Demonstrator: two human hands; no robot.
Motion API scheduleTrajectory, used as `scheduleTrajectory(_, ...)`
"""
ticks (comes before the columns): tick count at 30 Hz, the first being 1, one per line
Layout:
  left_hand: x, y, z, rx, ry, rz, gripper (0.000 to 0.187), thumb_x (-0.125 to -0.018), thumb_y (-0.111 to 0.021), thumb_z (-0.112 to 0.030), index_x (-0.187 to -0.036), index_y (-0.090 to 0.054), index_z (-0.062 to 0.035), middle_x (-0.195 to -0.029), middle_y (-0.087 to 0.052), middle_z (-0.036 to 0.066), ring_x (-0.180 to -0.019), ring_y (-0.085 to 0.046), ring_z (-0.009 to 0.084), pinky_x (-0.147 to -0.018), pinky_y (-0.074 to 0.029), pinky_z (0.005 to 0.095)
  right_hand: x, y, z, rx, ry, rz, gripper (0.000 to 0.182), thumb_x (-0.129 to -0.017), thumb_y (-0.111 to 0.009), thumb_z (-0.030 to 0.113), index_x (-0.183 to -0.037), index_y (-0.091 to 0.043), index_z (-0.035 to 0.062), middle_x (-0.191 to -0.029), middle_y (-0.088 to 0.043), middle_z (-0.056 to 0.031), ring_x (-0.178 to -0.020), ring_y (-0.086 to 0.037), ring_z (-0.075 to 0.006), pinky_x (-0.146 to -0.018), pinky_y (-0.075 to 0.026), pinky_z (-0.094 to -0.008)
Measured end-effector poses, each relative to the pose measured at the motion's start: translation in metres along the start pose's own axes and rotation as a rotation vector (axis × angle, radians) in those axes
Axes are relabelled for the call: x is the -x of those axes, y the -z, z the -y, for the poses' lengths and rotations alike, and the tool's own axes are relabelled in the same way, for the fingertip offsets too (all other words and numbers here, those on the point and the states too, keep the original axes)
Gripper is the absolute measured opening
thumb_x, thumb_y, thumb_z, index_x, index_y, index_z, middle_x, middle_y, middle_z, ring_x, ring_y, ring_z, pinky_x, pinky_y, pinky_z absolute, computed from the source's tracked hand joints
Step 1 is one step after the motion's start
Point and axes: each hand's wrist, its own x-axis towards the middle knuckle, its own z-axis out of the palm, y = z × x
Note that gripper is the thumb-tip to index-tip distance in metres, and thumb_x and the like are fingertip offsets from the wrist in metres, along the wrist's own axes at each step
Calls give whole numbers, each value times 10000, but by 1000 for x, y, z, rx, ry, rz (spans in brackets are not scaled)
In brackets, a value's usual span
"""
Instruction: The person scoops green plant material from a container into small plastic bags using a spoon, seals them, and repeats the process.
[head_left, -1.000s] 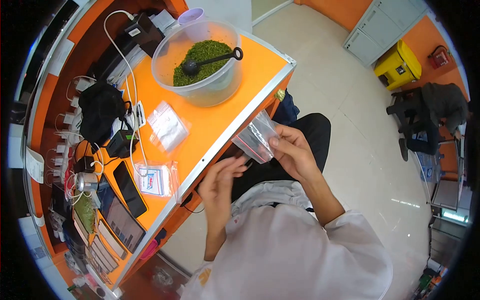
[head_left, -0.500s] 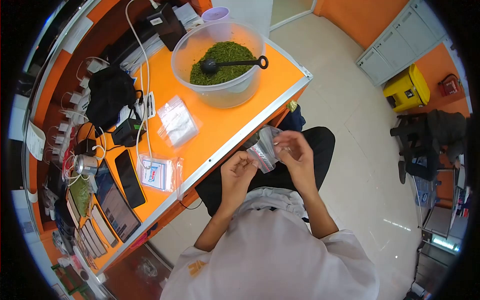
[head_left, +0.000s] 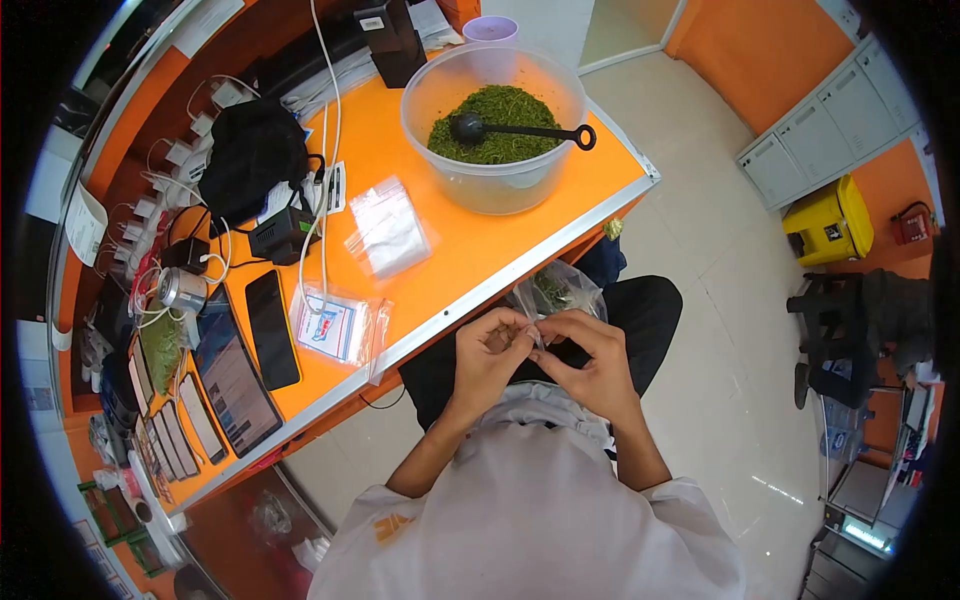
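Observation:
A clear plastic bag (head_left: pixel 566 287) with some green leafy material inside lies over the lap, just beyond the hands. My left hand (head_left: pixel 492 358) pinches its near edge between thumb and forefinger. Close beside it, my right hand (head_left: pixel 592 360) pinches the same edge, the fingertips of both almost touching. On the orange table, a large translucent tub (head_left: pixel 495 190) holds chopped green leaves (head_left: pixel 510 105), with a black scoop (head_left: pixel 530 131) resting across them. Flat empty clear bags (head_left: pixel 390 228) are stacked left of the tub.
Nearer the table's edge (head_left: pixel 460 310) lie printed packets (head_left: pixel 335 328). A phone (head_left: pixel 271 330), a tablet (head_left: pixel 235 380), a can (head_left: pixel 182 288), cables and a black cloth bag (head_left: pixel 252 160) cover the left side. A yellow bin (head_left: pixel 832 225) stands at the right.
Both hands have come together at the bag's near edge, and the bag now extends away from them. The table appears shifted to the right in view.

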Motion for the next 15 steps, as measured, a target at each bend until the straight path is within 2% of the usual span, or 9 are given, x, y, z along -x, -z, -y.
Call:
scheduleTrajectory(10, 2, 3, 5, -8, -18, -4, 56, -990, -657, 34, -1028, -676, 70, -948, -709, 64, -889, -653, 86, -803, -539, 246, 2, -3, -7, -83, -88, 0, 263, -792, -816, -29, -1044, -742, -46, -954, -732, -136, -838, -713, -209, -764, -559, -298)
scheduleTrajectory(15, 3, 10, 7, -19, 49, -38, 37, -985, -647, 26, -1002, -664, 54, -945, -709, 63, -884, -658, 92, -802, -546, 255, 3, -11, -10, -100, -56, 2, 265, -795, -823, -28, -1047, -743, -47, -966, -735, -130, -843, -713, -197, -770, -563, -299)
